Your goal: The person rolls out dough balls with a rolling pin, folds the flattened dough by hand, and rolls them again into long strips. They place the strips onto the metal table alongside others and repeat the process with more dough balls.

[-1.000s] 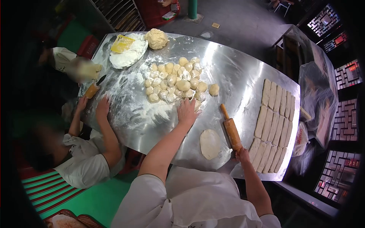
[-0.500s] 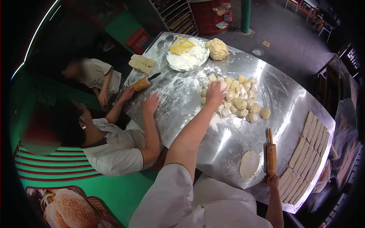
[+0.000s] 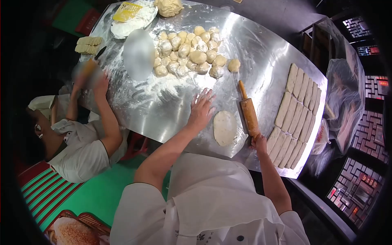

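My left hand (image 3: 201,109) is over the metal table with its fingers spread, just left of a flat oval of dough (image 3: 225,128). Nothing shows in its grasp. To the right of that dough, my right hand (image 3: 259,143) is wrapped round the near handle of a wooden rolling pin (image 3: 249,115). The pin points away from me, its far handle toward the dough balls. Several floured dough balls (image 3: 184,50) lie bunched beyond my left hand, with a single dough ball (image 3: 234,65) at the right edge of the bunch.
Rows of dough strips (image 3: 290,118) line the right side of the metal table (image 3: 261,53). At the far left are a flour heap (image 3: 136,22) with a yellow scraper (image 3: 127,12) and a large dough lump (image 3: 168,6). A co-worker (image 3: 77,143) works at the left edge, near stacked dough (image 3: 88,45).
My left hand has moved from the dough balls back toward me, beside the flat dough. My right hand still grips the rolling pin. The view has turned right and down.
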Action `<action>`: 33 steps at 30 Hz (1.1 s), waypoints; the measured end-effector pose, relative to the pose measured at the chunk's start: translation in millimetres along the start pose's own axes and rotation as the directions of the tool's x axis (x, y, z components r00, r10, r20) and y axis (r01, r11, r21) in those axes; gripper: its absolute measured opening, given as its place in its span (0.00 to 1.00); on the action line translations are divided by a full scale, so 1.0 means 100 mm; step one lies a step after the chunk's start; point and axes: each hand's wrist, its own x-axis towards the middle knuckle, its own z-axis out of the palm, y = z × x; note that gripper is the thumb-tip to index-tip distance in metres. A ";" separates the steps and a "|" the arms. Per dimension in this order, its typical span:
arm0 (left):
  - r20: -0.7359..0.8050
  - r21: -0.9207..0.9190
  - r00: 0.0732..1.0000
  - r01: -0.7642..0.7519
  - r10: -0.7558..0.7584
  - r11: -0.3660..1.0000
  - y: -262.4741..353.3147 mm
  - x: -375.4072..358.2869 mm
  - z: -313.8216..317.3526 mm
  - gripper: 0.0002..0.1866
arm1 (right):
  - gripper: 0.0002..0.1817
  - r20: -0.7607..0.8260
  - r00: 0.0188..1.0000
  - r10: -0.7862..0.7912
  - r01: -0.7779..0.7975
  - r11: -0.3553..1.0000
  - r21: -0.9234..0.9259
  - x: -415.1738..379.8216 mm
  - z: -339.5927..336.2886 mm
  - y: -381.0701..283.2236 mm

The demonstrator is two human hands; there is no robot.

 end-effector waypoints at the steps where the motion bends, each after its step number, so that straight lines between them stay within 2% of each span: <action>1: 0.045 0.007 0.997 -0.069 0.069 0.998 0.08 -0.13 0.19 0.28 | 0.28 0.017 0.999 -0.031 0.031 1.000 0.001 0.00 0.13 -0.04; 3: 0.154 -0.061 0.977 -0.140 0.148 0.988 0.28 -0.29 0.43 0.28 | 0.29 0.019 1.000 -0.005 0.005 1.000 0.014 0.08 0.11 0.00; 4: 0.158 -0.051 0.970 -0.180 0.186 0.982 0.38 -0.35 0.51 0.32 | 0.29 0.057 0.998 -0.004 0.006 1.000 -0.022 0.13 0.10 0.03; 6: 0.266 0.064 0.954 -0.161 0.139 0.985 0.46 -0.46 0.73 0.43 | 0.29 0.062 0.998 -0.017 0.016 1.000 0.027 0.23 0.08 0.13; 8: 0.298 0.153 0.943 -0.197 0.145 0.968 0.43 -0.48 0.79 0.44 | 0.28 0.095 0.993 -0.063 0.060 0.998 0.034 0.30 0.05 0.18; 15: 0.326 0.239 0.935 -0.224 0.140 0.945 0.44 -0.49 0.77 0.45 | 0.27 0.094 0.995 -0.027 0.025 0.999 0.021 0.28 0.07 0.09; 19: 0.226 0.253 0.959 -0.228 0.172 0.940 0.40 -0.51 0.86 0.45 | 0.27 0.143 0.985 -0.094 0.096 0.995 -0.008 0.32 0.03 0.13; 21: 0.313 0.227 0.937 -0.234 0.157 0.945 0.39 -0.50 0.82 0.45 | 0.27 0.172 0.975 -0.138 0.154 0.984 -0.084 0.41 0.01 0.18; 25: 0.309 0.217 0.939 -0.221 0.148 0.951 0.40 -0.50 0.80 0.46 | 0.27 0.166 0.976 -0.143 0.159 0.983 -0.088 0.46 0.02 0.19; 28: 0.338 0.189 0.932 -0.201 0.128 0.961 0.40 -0.50 0.84 0.46 | 0.27 0.152 0.984 -0.094 0.098 0.995 -0.025 0.47 0.01 0.17; 30: 0.339 0.181 0.932 -0.200 0.130 0.963 0.39 -0.50 0.84 0.45 | 0.27 0.162 0.982 -0.098 0.114 0.989 -0.098 0.47 0.03 0.16; 33: 0.367 0.179 0.923 -0.189 0.113 0.966 0.41 -0.49 0.82 0.45 | 0.27 0.147 0.982 -0.116 0.133 0.985 -0.108 0.46 0.04 0.18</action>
